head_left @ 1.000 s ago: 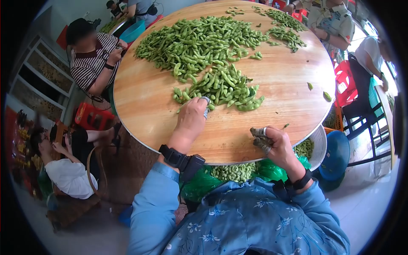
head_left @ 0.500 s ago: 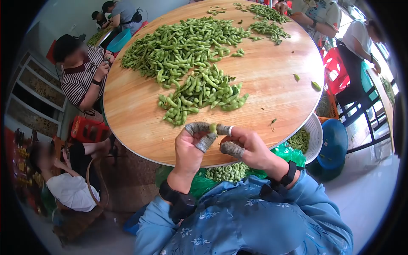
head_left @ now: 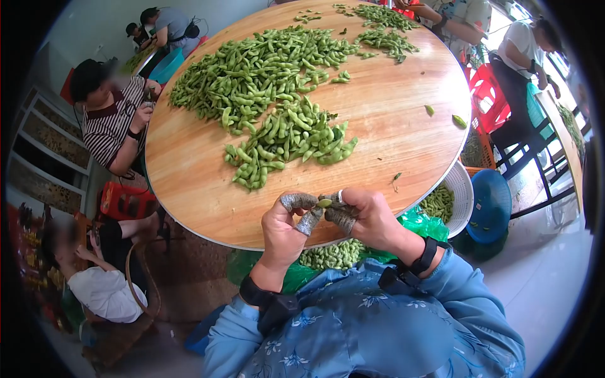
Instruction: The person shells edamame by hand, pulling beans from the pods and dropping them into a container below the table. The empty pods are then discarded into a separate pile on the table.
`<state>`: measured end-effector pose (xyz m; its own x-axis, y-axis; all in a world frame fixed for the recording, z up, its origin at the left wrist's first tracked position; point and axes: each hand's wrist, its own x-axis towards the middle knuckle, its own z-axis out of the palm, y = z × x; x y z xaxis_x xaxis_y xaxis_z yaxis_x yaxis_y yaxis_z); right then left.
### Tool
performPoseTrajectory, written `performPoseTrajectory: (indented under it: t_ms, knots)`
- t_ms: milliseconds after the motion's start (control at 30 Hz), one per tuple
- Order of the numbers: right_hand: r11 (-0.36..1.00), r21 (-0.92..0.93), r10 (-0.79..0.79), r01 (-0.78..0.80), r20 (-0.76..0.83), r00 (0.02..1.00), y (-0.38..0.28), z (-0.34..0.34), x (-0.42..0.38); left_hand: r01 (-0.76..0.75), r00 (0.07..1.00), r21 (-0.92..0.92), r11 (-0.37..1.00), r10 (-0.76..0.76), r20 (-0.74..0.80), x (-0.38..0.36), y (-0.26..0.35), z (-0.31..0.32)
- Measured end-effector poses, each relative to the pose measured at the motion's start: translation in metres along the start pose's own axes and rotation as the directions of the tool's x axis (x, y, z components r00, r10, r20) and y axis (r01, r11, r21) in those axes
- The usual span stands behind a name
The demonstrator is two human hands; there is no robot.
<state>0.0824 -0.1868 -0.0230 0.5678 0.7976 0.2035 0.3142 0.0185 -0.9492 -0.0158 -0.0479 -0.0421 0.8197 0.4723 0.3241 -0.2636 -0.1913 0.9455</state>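
Observation:
Between my two hands is a green edamame pod (head_left: 324, 203), pinched at the near edge of the round wooden table (head_left: 403, 113). My left hand (head_left: 285, 228) is closed on the pod's left end, with grey wrapping on thumb and forefinger. My right hand (head_left: 365, 214) closes on its right end, its thumb and forefinger wrapped too. Past my hands lies a smaller heap of edamame pods (head_left: 290, 142), joined to a larger pile (head_left: 252, 75) behind it. Below my wrists, shelled beans (head_left: 333, 254) sit in a green plastic bag (head_left: 296, 275).
A white basket (head_left: 466, 201) of pods and a blue basin (head_left: 490, 205) stand at the table's right. A person in a striped shirt (head_left: 110, 135) sits at the left. Red stools (head_left: 129, 201) are lower left. More pods (head_left: 384, 41) lie at the far side.
My right thumb and forefinger have come together on the pod, and both hands are closer. The view has shifted slightly, so the table appears a little further left.

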Motion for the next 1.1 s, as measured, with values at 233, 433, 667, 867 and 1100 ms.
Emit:
performPoseTrajectory:
  t_ms: [233,433,667,867,1100]
  knots:
    - [0.676,-0.6,-0.471,0.428,0.095,0.877,0.006,-0.013,0.012,0.708,0.694,-0.328,0.625,-0.701,0.162,0.005,0.031,-0.008]
    - [0.936,0.343,0.113,-0.078,-0.085,0.99,0.018,-0.025,0.007,0.136,0.987,0.35,0.927,-0.157,0.031,0.012,0.018,-0.029]
    - [0.76,0.597,0.274,-0.259,0.067,0.959,0.019,-0.042,-0.016,-0.52,0.791,0.614,0.593,0.063,0.609,0.04,0.009,-0.031]
    - [0.865,0.436,0.244,-0.248,0.065,0.968,0.006,-0.031,-0.026,-0.458,0.85,0.693,0.557,0.046,0.525,0.029,0.013,-0.022]
    - [0.759,0.61,0.209,-0.23,0.107,0.972,0.009,-0.009,-0.015,-0.288,0.956,0.611,0.738,0.186,0.226,-0.002,0.029,0.004]
